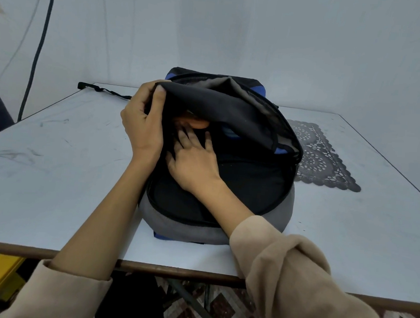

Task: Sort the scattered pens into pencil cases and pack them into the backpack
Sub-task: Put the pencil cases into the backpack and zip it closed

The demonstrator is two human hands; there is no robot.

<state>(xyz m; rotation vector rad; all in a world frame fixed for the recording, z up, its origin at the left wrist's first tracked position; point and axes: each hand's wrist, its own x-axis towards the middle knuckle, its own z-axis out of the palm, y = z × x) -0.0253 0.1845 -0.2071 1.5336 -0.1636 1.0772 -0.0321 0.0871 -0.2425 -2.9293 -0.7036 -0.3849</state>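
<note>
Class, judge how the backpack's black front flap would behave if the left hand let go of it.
The black fabric front flap probably flops down: it creases and sags where the left hand pinches its edge. It looks light, since a fingertip grip holds it up. It would likely drape over the right hand reaching inside the grey, blue and black backpack.

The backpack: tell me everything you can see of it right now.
The backpack lies flat on the white table, near its front edge. It looks like fabric: black panels, a grey band at the near end, blue patches at the far corners. Its main zipper is open. The left hand pinches the front flap's edge and holds it up, showing a grey lining. The right hand reaches inside, fingers spread on dark contents; something orange-brown and something blue show there. A black strap trails left on the table.
</note>
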